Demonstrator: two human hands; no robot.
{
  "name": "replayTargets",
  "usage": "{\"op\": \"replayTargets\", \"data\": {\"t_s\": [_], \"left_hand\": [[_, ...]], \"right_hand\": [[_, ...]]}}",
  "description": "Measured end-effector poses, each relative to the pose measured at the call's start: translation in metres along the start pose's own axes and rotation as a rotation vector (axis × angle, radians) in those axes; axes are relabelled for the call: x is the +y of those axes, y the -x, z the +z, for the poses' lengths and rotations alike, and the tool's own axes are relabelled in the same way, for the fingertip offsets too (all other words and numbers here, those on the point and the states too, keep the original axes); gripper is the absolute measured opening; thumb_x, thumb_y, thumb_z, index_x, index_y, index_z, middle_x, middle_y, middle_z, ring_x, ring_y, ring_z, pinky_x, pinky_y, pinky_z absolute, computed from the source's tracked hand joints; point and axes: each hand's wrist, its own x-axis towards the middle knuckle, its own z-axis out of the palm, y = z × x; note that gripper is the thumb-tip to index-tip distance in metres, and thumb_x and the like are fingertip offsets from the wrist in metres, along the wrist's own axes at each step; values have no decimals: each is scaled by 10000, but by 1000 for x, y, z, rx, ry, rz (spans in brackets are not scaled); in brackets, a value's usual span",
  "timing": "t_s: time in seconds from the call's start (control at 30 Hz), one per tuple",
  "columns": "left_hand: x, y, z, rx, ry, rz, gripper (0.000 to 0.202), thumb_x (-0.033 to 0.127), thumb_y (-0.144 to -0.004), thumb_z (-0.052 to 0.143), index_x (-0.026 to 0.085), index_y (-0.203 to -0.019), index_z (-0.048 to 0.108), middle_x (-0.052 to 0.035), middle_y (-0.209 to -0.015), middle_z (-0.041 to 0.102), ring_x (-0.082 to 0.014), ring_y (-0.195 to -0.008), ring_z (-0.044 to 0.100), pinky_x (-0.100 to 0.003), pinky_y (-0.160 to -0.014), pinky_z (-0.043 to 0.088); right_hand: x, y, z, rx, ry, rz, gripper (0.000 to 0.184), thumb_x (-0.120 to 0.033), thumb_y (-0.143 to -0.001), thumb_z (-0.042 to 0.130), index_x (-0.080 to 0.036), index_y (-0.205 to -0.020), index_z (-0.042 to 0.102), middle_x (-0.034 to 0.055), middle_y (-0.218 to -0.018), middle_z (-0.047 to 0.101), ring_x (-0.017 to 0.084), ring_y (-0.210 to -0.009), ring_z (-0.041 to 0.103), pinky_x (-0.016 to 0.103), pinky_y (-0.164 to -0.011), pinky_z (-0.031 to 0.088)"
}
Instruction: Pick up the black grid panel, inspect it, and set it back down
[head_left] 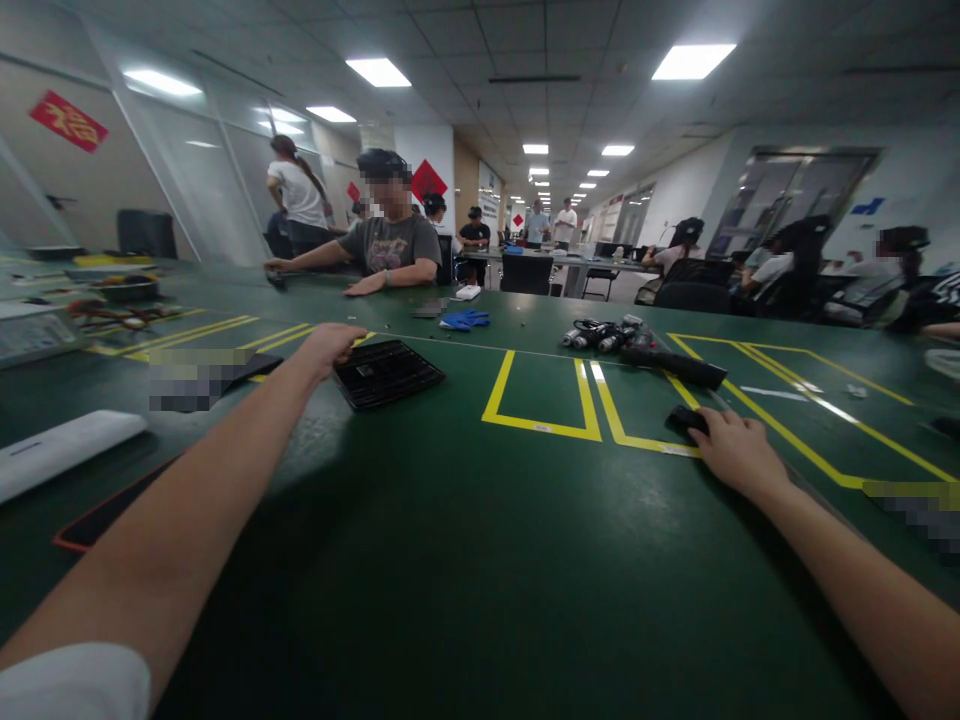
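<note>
My left hand (332, 346), fingers closed, grips the top left corner of a flat black panel (390, 374) with grid-like lines and a small pale patch on it. The panel is tilted over the green table (480, 560); whether it touches the surface I cannot tell. On the right, my right hand (739, 448) is closed around a small black object shaped like a computer mouse (686, 420), beside a yellow-taped outline (645, 440). Past this hand lie a dark tube-like item (675, 368) and a bundle of black cables with silver connectors (604, 335).
A white device (67, 450) and a dark red-edged mat (112, 505) lie at the left, partly under my forearm. A blue glove (465, 320) rests farther back. Across the table sits a person in a dark T-shirt (394, 245). Yellow outlines (795, 420) mark the right side.
</note>
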Motion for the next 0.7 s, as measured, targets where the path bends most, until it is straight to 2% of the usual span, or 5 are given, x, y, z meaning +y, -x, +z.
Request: {"op": "replayTargets", "data": {"t_s": [0.1,0.2,0.47,0.57,0.7], "left_hand": [[-19,-3,-2,-8,-347,-124,246,107,-711,647,108,-543,467,80,-375,326,-64,-443,344,-183,-463,199],[-26,-9,2,-68,-613,-158,278,166,-680,694,105,-510,484,81,-366,322,-75,-471,359,-186,-503,209],[-22,-1,19,-131,-930,-7,312,287,-657,717,90,-535,508,74,-439,316,-86,-520,342,-203,-563,237],[-13,14,48,-117,-923,76,280,329,-724,649,84,-639,544,38,-519,401,-108,-558,404,-220,-568,269],[5,46,113,-156,-810,218,319,407,-848,437,117,-913,553,-39,-731,538,-151,-659,492,-245,-563,329]], "right_hand": [[-1,-1,0,-4,-19,9,456,-350,-876,293,-81,-1193,482,206,-1130,555,349,-1005,512,448,-868,380],[0,-4,3,-5,-49,16,456,-346,-865,326,-77,-1200,480,202,-1138,553,339,-1049,498,445,-907,364],[-2,-10,-4,-59,-334,95,463,-263,-797,452,-9,-1183,485,257,-1178,513,354,-1174,424,464,-1014,269],[-27,-2,-20,-84,-596,97,455,-268,-772,489,-58,-1175,500,208,-1189,523,323,-1169,438,460,-1007,301],[-88,23,-44,-145,-921,-52,470,-354,-791,488,-194,-1232,452,86,-1211,539,222,-1078,524,382,-931,416]]}}
